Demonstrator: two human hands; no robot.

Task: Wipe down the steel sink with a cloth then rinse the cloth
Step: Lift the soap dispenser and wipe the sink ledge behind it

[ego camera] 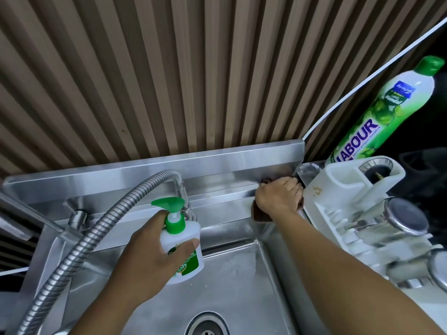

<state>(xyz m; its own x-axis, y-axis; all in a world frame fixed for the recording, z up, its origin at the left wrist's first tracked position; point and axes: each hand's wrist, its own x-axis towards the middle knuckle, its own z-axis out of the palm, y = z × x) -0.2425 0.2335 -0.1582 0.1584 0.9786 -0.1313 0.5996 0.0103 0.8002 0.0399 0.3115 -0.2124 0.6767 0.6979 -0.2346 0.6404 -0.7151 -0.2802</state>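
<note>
Body in view: two hands and forearms, both bare.
Left hand (150, 259) over the left half of the sink (242, 286): back of hand and thumb face the camera, forearm bare down to the bottom edge. Right hand (278, 199) at the sink's back right corner: knuckles on top, forearm bare too, long, looking thicker toward the bottom right of the frame.

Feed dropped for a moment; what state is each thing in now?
left hand: grips pump bottle over the sink
right hand: holds cloth against back ledge
hose tap: no water running
dish soap bottle: standing, capped
steel cups: lying sideways in white rack
</note>
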